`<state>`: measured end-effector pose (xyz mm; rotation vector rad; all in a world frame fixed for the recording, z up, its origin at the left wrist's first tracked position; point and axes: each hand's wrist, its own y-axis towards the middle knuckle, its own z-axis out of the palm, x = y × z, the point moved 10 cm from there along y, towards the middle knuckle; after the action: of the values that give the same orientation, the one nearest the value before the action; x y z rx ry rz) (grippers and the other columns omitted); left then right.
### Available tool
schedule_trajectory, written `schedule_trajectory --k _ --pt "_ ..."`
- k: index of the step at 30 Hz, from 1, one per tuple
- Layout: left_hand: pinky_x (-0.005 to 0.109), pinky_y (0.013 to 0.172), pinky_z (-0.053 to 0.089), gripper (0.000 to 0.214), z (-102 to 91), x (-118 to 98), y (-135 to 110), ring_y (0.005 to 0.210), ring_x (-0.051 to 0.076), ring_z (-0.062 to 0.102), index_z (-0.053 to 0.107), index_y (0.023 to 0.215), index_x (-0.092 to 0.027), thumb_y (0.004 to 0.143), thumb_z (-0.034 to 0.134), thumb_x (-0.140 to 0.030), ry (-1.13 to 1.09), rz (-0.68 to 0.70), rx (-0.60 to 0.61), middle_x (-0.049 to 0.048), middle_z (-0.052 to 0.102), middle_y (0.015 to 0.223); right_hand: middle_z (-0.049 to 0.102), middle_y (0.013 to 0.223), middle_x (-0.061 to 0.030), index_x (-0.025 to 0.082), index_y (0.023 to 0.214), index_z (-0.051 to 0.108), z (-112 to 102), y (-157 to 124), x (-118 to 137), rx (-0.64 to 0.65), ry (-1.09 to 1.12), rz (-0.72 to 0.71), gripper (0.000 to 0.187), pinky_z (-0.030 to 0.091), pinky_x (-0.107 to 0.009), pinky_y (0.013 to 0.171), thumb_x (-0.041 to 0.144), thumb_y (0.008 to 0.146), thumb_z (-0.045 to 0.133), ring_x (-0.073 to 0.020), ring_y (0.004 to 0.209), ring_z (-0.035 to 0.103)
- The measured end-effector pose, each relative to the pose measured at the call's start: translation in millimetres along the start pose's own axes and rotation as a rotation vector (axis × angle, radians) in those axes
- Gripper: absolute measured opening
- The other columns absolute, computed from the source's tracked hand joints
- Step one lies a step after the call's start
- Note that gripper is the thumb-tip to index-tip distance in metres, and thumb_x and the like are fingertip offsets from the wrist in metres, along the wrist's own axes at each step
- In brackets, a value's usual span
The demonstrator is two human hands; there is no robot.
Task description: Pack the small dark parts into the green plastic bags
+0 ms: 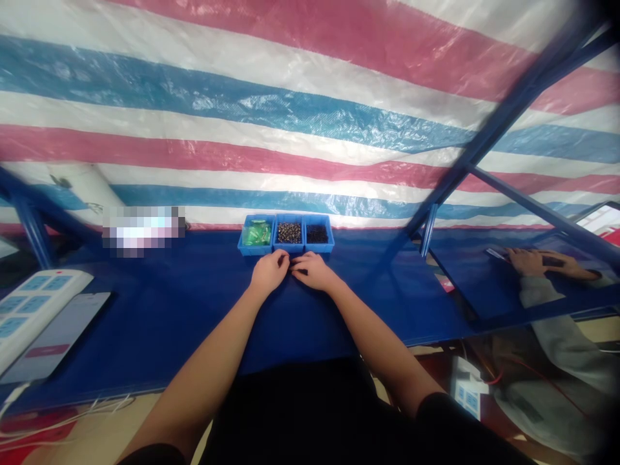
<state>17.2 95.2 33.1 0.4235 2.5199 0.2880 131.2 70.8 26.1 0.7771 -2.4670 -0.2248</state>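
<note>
My left hand (pixel 271 270) and my right hand (pixel 314 270) meet just in front of three small blue bins. Fingers of both hands are pinched together at the tips, almost touching each other. Whatever lies between them is too small to make out. Green pieces, perhaps in clear wrapping, fill the left bin (pixel 241 245). In the middle bin (pixel 289 247) are many small metallic parts (pixel 289 232). Small black parts (pixel 316 234) lie in the right bin (pixel 320 248).
A white power strip (pixel 48 290) and a phone (pixel 62 336) lie on the blue table (pixel 184 310) at left. Blue metal bars (pixel 450 174) rise at right. Beyond them, another person's hands (pixel 527 261) work at a neighbouring table. Striped sheeting (pixel 290 116) hangs behind.
</note>
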Motion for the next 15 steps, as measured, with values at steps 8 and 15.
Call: schedule_trajectory --k 8,15 --pt "0.028 0.073 0.049 0.021 10.0 -11 -1 0.079 0.018 0.066 0.067 0.100 -0.024 0.090 0.050 -0.033 -0.157 0.118 0.073 0.0017 0.073 0.088 0.073 0.087 -0.0035 0.021 0.083 0.072 -11 2 -7 -0.093 0.065 -0.004 0.014 0.044 -0.035 0.085 0.011 0.081 0.061 -0.0174 0.080 0.061" --pt "0.030 0.072 0.050 0.022 13.7 -13 0 0.081 0.020 0.065 0.067 0.100 -0.022 0.088 0.053 -0.033 -0.139 0.163 0.081 0.0042 0.071 0.091 0.071 0.087 -0.0020 0.020 0.090 0.070 -30 -7 -23 -0.277 0.328 0.144 0.020 0.051 -0.028 0.075 0.013 0.075 0.061 -0.0148 0.076 0.063"
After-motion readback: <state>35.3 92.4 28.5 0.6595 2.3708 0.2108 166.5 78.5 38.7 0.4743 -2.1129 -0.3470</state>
